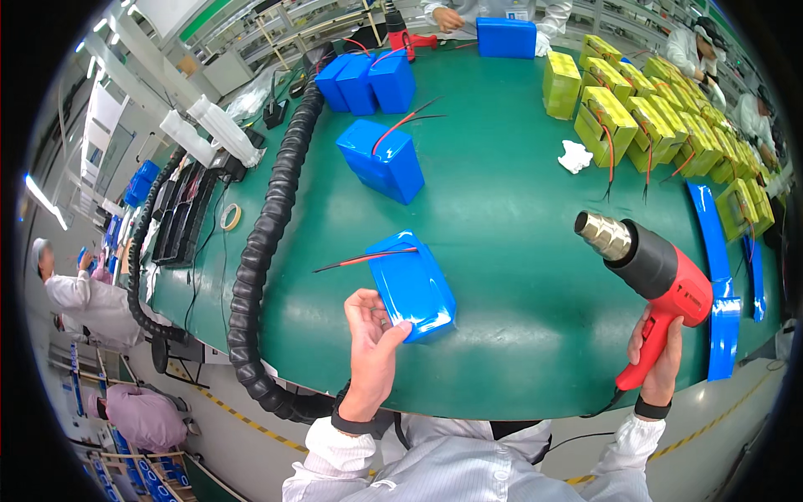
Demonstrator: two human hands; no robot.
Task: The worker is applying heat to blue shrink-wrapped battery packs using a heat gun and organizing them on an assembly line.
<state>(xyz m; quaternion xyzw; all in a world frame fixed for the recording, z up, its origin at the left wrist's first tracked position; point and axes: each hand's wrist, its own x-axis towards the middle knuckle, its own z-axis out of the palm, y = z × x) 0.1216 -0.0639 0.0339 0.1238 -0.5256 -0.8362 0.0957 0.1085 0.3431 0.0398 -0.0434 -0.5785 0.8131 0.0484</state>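
My left hand (373, 335) is closed on the near side of a blue-wrapped battery pack (411, 284), thumb on its lower edge. Red and black leads stick out of this pack to the left. A red and black heat gun (682, 289) is in my right hand (661, 356), which wraps round its handle. Its metal nozzle points up and left, well apart from the pack. Beyond the held pack stands another blue battery pack (381, 161) with its leads upward.
Several blue packs (368, 84) stand at the back, and rows of yellow battery packs (644, 125) at the far right. Blue wrap sleeves (721, 284) lie by the right edge. A black corrugated hose (269, 226) crosses the green table (519, 226). A co-worker's hand (448, 19) shows across the table.
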